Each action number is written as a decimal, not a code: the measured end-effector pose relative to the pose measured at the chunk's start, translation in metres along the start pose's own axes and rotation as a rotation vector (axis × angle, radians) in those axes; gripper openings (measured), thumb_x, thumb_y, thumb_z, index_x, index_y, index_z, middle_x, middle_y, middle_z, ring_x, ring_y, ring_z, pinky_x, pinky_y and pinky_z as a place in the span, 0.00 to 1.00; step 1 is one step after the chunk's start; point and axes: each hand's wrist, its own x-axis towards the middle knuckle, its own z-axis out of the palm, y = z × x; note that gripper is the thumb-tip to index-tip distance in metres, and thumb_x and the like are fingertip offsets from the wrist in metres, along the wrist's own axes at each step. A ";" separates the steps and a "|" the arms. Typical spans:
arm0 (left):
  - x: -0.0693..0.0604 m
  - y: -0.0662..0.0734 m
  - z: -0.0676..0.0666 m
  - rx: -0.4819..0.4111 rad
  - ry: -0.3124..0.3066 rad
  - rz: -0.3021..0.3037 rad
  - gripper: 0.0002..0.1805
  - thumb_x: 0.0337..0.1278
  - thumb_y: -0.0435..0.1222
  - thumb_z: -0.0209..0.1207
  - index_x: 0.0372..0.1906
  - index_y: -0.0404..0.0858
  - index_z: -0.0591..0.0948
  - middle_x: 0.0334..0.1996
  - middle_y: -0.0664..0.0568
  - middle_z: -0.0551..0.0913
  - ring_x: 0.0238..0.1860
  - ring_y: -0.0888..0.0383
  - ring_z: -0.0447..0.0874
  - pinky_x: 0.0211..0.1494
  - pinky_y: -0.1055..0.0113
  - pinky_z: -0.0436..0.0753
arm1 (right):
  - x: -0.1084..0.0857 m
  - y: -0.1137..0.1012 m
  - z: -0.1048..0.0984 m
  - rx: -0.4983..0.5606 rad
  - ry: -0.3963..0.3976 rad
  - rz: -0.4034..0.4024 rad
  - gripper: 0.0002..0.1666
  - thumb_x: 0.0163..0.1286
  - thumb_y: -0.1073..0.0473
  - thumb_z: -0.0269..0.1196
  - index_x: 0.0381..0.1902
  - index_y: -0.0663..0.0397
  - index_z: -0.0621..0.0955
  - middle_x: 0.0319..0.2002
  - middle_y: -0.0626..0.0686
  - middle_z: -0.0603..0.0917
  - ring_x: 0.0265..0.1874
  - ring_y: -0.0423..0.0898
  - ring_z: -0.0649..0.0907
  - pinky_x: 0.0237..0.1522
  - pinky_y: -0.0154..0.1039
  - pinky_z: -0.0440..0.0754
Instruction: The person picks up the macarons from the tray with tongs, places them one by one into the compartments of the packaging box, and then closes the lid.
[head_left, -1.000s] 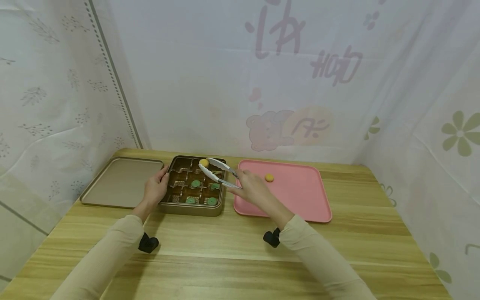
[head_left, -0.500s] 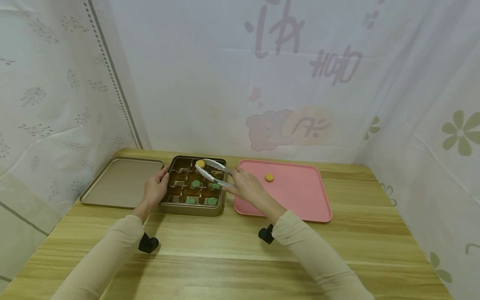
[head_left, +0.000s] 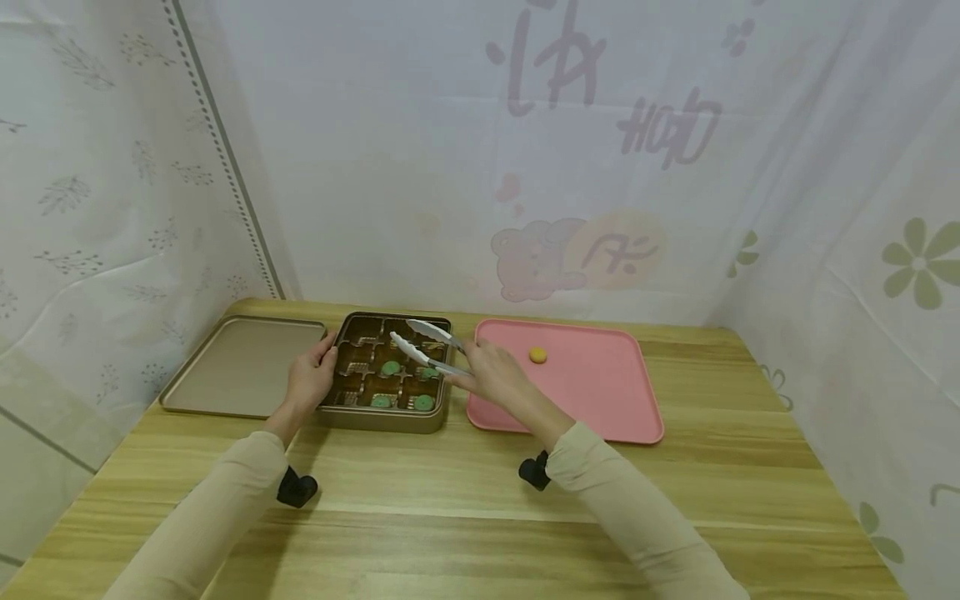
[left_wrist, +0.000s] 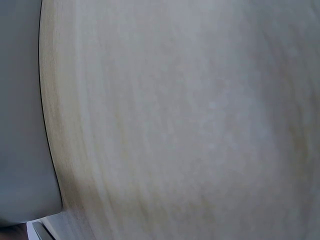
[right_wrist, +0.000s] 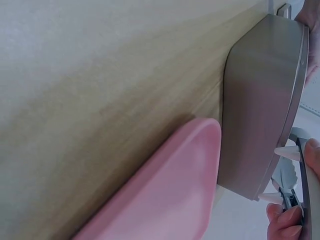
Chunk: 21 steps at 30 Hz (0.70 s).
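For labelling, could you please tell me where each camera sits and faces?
Head: worn there, facing forward, down; left hand, right hand, cream sleeves show.
Left wrist: worn there, facing brown wooden table; no clear hand.
Right wrist: worn there, facing pink rectangular tray, bronze rectangular box; both hands show.
Head and right wrist share tray, box, hands.

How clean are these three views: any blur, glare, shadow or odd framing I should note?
Head: soft, dim light, with small glints on the shiny brown compartmented plastic insert; left wrist: the pale wooden table fills most of the picture, its grain soft and blurred; right wrist: the picture is turned sideways, washed out at upper left, with a dark shadow along the rimmed pink tray.
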 end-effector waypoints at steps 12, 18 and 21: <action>0.000 0.000 0.002 0.023 0.010 -0.007 0.25 0.75 0.37 0.37 0.71 0.33 0.58 0.68 0.35 0.60 0.51 0.39 0.74 0.53 0.54 0.70 | -0.029 0.015 0.001 0.084 0.048 0.047 0.33 0.60 0.42 0.66 0.56 0.58 0.75 0.33 0.53 0.78 0.25 0.45 0.74 0.25 0.37 0.73; 0.000 -0.001 0.002 0.008 0.000 -0.011 0.25 0.75 0.37 0.36 0.72 0.34 0.57 0.69 0.35 0.58 0.49 0.38 0.73 0.53 0.53 0.69 | -0.048 0.030 -0.007 0.092 0.081 0.065 0.33 0.59 0.42 0.67 0.54 0.57 0.75 0.29 0.51 0.74 0.25 0.45 0.73 0.24 0.37 0.72; 0.000 -0.001 0.001 -0.010 -0.011 -0.021 0.26 0.75 0.38 0.36 0.72 0.34 0.55 0.70 0.36 0.55 0.66 0.38 0.62 0.59 0.51 0.68 | -0.058 0.042 -0.009 0.098 0.112 0.061 0.28 0.57 0.44 0.68 0.47 0.57 0.75 0.27 0.50 0.71 0.21 0.44 0.71 0.21 0.36 0.69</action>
